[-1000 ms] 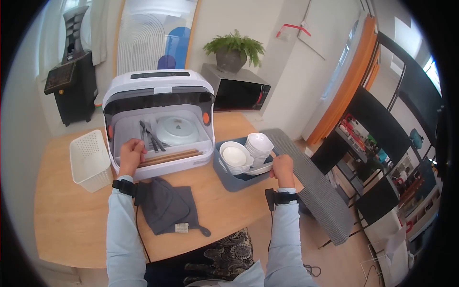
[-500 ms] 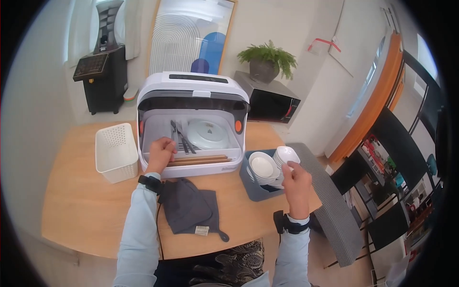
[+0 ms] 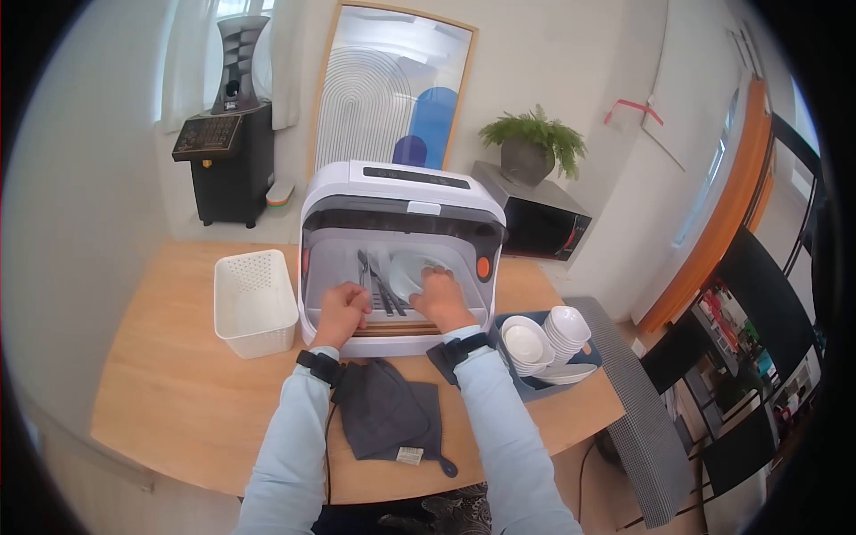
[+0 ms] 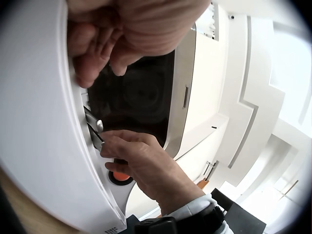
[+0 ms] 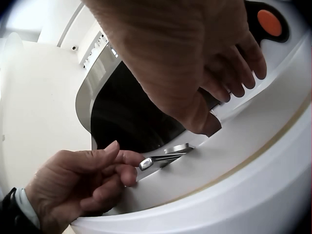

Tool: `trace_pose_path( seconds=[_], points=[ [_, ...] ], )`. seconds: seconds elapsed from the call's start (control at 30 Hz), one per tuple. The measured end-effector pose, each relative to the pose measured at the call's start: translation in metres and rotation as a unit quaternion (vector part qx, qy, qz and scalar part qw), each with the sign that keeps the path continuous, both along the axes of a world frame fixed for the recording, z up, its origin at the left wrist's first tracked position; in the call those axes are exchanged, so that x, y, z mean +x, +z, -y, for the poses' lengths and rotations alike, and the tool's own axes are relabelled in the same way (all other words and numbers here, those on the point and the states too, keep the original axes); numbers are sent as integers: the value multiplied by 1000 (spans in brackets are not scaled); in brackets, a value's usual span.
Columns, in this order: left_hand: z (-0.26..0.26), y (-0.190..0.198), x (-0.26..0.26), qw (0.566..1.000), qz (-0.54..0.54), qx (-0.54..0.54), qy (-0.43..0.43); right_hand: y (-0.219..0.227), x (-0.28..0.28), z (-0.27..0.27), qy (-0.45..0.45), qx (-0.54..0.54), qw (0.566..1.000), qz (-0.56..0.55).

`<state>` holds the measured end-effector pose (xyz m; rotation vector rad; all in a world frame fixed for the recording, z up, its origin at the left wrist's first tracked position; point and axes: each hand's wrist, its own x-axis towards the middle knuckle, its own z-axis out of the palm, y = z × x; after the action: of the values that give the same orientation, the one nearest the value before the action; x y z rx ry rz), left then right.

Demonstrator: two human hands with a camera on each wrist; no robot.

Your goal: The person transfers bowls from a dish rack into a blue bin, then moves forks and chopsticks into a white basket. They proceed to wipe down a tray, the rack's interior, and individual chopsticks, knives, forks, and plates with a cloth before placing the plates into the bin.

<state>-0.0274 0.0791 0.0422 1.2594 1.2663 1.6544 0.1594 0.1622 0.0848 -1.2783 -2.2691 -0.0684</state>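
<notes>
A white dish cabinet [image 3: 406, 348] stands on the table with its dark lid raised. My left hand [image 3: 343, 312] is at the front left of its opening, fingers loosely curled and holding nothing, beside the handles of the metal cutlery [image 5: 178, 148]. My right hand [image 3: 444, 301] reaches inside over the pale plate [image 3: 406, 267], covering part of it. In the right wrist view, the right hand's fingers point down behind the front wall, their tips partly hidden. Wooden chopsticks [image 3: 392, 329] lie along the front compartment, below both hands.
A white perforated basket [image 3: 254, 334] stands left of the cabinet. To the right, a blue-grey bin [image 3: 535, 388] holds stacked white bowls [image 3: 568, 328]. A dark grey cloth [image 3: 388, 415] lies in front, near the table edge. Behind is a microwave [image 3: 535, 218] with a potted fern [image 3: 535, 147] on top.
My right hand has left the bin of bowls and moved left into the cabinet, over the plate. The left hand stays at the cabinet's front left. The head view has turned right.
</notes>
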Motion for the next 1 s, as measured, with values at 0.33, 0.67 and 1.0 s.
trace_pose_path(
  seconds=[0.33, 0.67, 1.0],
  points=[
    [0, -1, -1, 1000, 7, -2, -12, -7, -26, -26, 104, 2, 980, 170],
    [2, 2, 0, 1000, 5, 10, -4, 3, -10, -18, 156, 33, 975, 156],
    [2, 1, -1, 1000, 2, -1, -8, 17, -7, -5, 136, 32, 974, 179]
  ],
)
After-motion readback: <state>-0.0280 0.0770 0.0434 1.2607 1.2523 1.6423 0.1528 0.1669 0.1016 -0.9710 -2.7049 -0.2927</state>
